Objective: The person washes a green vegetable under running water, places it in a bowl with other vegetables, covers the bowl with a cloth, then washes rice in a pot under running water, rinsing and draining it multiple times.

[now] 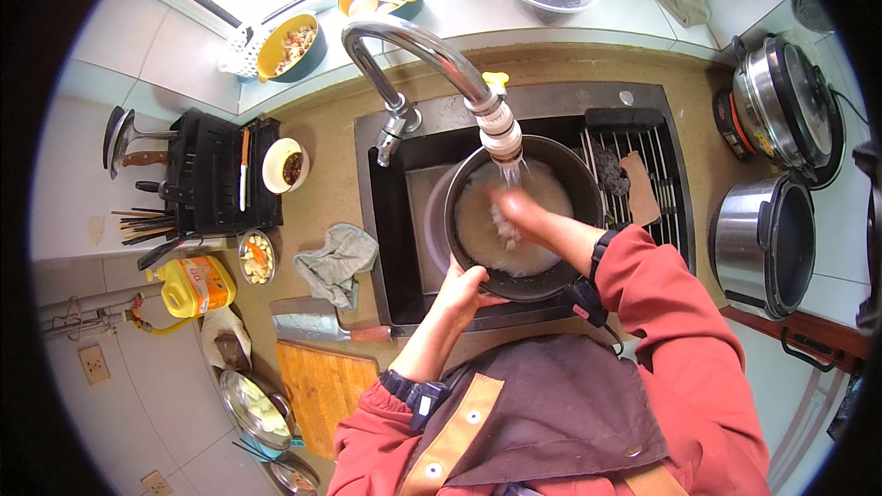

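A dark round cooking pot (pixel 475 274) sits in the black sink (pixel 413 275) under the faucet, holding cloudy water (pixel 551 220) with pale grains, probably rice. My left hand (pixel 460 291) grips its near left rim, thumb on top and fingers beneath. Inside the pot is my right hand (pixel 513 207), blurred by motion; white grains (pixel 508 233) lie around its fingers, and I cannot tell how the fingers are closed. Water runs from the white spout filter (pixel 501 134) of the chrome faucet (pixel 413 31) onto that hand. A pale basin (pixel 435 220) shows partly behind the pot.
A metal rack (pixel 658 186) with a steel-wool scourer (pixel 610 171) spans the sink's right side. Left of the sink lie a grey cloth (pixel 337 262), a cleaver (pixel 310 322) and a wooden cutting board (pixel 324 386). A small sauce bowl (pixel 275 165) stands nearby. At right is a steel inner-lined cooker (pixel 741 241).
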Demonstrator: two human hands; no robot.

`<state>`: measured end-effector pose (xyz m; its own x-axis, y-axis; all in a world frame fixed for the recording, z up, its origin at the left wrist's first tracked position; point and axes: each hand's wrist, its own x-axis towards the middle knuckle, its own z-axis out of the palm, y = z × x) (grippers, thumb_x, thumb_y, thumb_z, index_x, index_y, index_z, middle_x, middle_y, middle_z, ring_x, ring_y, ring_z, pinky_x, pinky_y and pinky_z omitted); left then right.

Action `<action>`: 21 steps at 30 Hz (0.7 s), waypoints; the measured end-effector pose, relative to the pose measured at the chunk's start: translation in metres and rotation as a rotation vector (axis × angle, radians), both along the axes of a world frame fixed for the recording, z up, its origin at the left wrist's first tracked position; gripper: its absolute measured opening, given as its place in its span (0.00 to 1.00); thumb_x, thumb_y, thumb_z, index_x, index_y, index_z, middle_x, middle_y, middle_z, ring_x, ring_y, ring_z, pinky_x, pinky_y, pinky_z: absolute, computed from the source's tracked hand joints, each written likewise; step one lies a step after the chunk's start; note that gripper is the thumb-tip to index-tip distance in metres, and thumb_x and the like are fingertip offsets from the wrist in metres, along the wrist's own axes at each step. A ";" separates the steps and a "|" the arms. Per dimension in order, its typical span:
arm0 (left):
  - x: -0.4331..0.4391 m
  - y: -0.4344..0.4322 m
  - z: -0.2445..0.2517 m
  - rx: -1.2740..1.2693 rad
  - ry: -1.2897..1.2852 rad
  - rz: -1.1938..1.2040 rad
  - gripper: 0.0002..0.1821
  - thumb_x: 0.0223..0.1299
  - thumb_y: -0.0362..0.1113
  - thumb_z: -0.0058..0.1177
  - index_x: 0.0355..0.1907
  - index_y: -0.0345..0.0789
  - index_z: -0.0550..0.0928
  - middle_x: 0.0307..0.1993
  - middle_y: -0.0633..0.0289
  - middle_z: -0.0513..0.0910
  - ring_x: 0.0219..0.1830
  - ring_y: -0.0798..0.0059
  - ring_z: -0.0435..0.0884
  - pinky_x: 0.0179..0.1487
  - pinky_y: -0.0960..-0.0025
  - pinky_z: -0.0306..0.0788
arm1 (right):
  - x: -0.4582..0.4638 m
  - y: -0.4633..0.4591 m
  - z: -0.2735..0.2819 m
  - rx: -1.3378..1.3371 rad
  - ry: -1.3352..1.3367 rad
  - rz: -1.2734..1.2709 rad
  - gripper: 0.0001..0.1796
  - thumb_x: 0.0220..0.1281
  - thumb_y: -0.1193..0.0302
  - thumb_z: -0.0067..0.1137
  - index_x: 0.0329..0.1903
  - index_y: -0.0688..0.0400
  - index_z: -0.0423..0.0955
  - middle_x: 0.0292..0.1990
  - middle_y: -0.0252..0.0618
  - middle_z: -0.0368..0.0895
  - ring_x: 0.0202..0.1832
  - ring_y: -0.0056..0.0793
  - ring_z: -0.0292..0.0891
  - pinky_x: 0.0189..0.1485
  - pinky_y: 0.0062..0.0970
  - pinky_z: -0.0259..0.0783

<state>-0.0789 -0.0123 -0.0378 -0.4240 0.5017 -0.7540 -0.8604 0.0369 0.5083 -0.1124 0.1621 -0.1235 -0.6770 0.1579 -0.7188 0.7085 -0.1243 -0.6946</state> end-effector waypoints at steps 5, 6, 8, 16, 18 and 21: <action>-0.001 0.014 -0.002 0.048 0.088 -0.030 0.39 0.47 0.22 0.37 0.64 0.52 0.48 0.56 0.55 0.62 0.48 0.54 0.74 0.35 0.52 0.78 | -0.016 0.014 0.003 0.936 0.263 0.499 0.17 0.54 0.57 0.48 0.39 0.53 0.78 0.37 0.42 0.78 0.45 0.43 0.72 0.46 0.43 0.69; -0.002 0.016 -0.003 0.068 0.091 -0.031 0.39 0.46 0.22 0.37 0.63 0.52 0.48 0.56 0.54 0.62 0.48 0.53 0.74 0.34 0.52 0.78 | -0.007 0.002 0.003 1.070 0.358 0.668 0.16 0.54 0.58 0.48 0.39 0.53 0.78 0.42 0.40 0.76 0.50 0.43 0.68 0.50 0.45 0.65; -0.006 0.018 -0.005 0.041 0.051 -0.022 0.40 0.46 0.22 0.37 0.63 0.52 0.47 0.56 0.54 0.62 0.48 0.53 0.73 0.34 0.50 0.78 | 0.017 -0.016 0.007 1.119 0.515 0.993 0.15 0.54 0.59 0.48 0.39 0.51 0.78 0.51 0.36 0.71 0.58 0.41 0.61 0.57 0.48 0.58; -0.011 0.010 0.001 -0.043 0.080 0.035 0.33 0.44 0.23 0.38 0.59 0.43 0.59 0.51 0.56 0.68 0.46 0.57 0.74 0.36 0.49 0.77 | 0.015 0.047 0.010 1.215 0.327 1.198 0.14 0.57 0.63 0.48 0.46 0.48 0.75 0.54 0.40 0.69 0.60 0.38 0.59 0.59 0.49 0.55; -0.012 0.013 0.003 -0.035 0.082 0.032 0.33 0.45 0.23 0.38 0.59 0.43 0.59 0.50 0.57 0.69 0.47 0.58 0.74 0.38 0.48 0.76 | -0.017 0.034 -0.002 0.957 0.291 0.562 0.14 0.58 0.63 0.47 0.44 0.51 0.75 0.46 0.38 0.75 0.52 0.35 0.68 0.55 0.45 0.59; -0.014 0.016 0.006 -0.042 0.064 0.044 0.32 0.46 0.23 0.38 0.58 0.43 0.60 0.49 0.59 0.69 0.47 0.59 0.74 0.39 0.47 0.75 | -0.040 0.021 -0.012 0.341 0.261 0.100 0.11 0.59 0.65 0.46 0.41 0.52 0.74 0.37 0.35 0.80 0.43 0.33 0.75 0.46 0.35 0.66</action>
